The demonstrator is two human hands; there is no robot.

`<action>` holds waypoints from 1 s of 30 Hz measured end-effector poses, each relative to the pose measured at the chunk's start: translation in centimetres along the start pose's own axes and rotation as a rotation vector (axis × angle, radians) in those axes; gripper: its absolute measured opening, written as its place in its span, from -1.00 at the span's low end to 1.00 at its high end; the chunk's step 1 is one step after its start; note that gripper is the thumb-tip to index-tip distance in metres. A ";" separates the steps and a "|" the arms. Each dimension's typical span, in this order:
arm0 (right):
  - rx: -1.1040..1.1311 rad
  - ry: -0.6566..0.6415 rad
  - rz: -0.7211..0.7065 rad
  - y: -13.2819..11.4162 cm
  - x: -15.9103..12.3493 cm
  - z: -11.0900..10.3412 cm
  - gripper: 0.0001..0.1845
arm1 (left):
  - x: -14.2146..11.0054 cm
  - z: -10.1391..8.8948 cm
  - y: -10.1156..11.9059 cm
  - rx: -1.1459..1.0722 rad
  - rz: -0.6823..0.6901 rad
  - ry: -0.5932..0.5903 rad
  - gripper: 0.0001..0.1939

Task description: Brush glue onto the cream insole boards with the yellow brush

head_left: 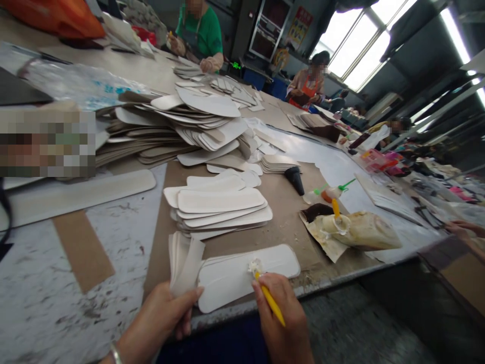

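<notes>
My right hand [282, 318] is closed round a yellow-handled brush [267, 296]. Its white glue-covered tip rests on a flat white insole-shaped piece [231, 278] lying at the table's near edge. My left hand [162, 316] grips a small bundle of the same white pieces [184, 263], held upright just left of the flat piece. Behind them sits a fanned stack of white pieces [222, 207] on brown cardboard.
A glue-smeared pot with a yellow stick [359, 230] lies to the right, beside a black cone [295, 179] and a green-capped bottle [329, 193]. A big heap of pieces [178, 126] fills the table's middle. Other people work at the far side.
</notes>
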State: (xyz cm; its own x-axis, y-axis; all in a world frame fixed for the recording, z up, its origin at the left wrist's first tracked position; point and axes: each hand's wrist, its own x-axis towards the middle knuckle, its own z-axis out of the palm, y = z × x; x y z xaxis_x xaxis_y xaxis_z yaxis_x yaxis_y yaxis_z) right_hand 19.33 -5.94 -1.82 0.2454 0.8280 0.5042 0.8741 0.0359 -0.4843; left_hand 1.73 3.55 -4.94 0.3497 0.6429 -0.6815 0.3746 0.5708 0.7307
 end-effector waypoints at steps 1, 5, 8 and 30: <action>0.085 -0.011 0.022 -0.6 -0.1 0.5 -0.87 | 0.2 -0.1 -0.2 0.002 -0.001 -0.017 -0.59; 0.397 -0.051 0.303 -3.0 -0.5 1.9 -0.94 | 0.4 -0.3 -0.3 -0.027 0.010 -0.074 -0.58; 0.483 -0.123 0.553 -2.9 -0.2 1.8 -0.85 | 0.2 -0.4 0.1 -0.058 0.012 -0.077 -0.60; 0.022 0.043 0.229 0.3 0.3 -1.5 -0.91 | -0.4 0.0 0.6 -0.053 -0.005 0.024 -0.59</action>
State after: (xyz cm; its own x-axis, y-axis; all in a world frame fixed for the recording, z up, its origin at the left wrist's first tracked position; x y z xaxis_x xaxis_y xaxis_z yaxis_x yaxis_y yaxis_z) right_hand 20.34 -6.48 -0.73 0.4543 0.7914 0.4089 0.7843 -0.1377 -0.6049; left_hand 1.81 3.68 -4.26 0.3270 0.6518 -0.6843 0.3303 0.5996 0.7289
